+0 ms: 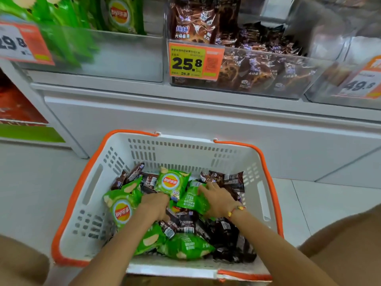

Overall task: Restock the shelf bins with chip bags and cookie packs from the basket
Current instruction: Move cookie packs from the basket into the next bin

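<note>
Low in the frame, both hands, left (155,205) and right (215,200), each gripped 1 green chip bag (172,182) inside the basket (92,182), seemingly gathering stock for the bins (123,56) above.

From my feed: orange price tag reading 25.8 (195,61) at twelve o'clock, blurred 29.8 tag (22,43) at ten, 49.8 tag (363,84) at two, pale floor tiles (329,201) at three, red packaging (14,106) at nine.

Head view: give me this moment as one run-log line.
left hand: in white plastic basket, grip unclear | right hand: on green chip bag | brown cookie packs: in basket
</note>
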### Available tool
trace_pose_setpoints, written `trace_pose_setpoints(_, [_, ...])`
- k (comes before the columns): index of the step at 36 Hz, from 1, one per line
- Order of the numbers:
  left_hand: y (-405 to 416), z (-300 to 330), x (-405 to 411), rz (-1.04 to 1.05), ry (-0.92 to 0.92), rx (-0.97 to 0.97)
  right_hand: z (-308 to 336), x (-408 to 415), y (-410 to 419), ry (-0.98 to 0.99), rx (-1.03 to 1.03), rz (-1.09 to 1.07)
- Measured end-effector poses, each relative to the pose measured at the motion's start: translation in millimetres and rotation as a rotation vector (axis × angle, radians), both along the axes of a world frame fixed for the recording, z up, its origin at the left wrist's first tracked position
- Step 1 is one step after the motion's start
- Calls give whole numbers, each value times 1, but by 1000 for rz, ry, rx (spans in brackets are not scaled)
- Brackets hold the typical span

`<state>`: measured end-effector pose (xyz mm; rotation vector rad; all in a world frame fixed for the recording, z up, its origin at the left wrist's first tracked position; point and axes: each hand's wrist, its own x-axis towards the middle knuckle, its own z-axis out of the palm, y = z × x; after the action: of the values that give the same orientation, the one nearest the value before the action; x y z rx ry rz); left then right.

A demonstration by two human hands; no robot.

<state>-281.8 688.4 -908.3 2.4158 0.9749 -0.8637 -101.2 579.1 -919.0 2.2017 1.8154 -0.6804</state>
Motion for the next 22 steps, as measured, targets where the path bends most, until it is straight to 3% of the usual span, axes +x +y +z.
trace_pose_setpoints(3, [3,1,2,12,0,-104,2,4,1,15,-54,-12])
trace_pose_setpoints(8, [14,9,-2,157,-168,-284,17,4,15,78,-97,-52])
trace_pose_setpoints(12, [31,31,2,329,-402,-376,49,-1,33,361,-44,-165])
trace_pose_setpoints(15, [41,53,9,585,-537,-445,77,-2,43,598,-33,-228])
trace_pose_setpoints(19, [48,79,9,854,-616,-594,101,0,48,548,224,-89])
trace_pose_setpoints(22, [46,93,8,897,-637,-650,109,-2,52,505,434,-123])
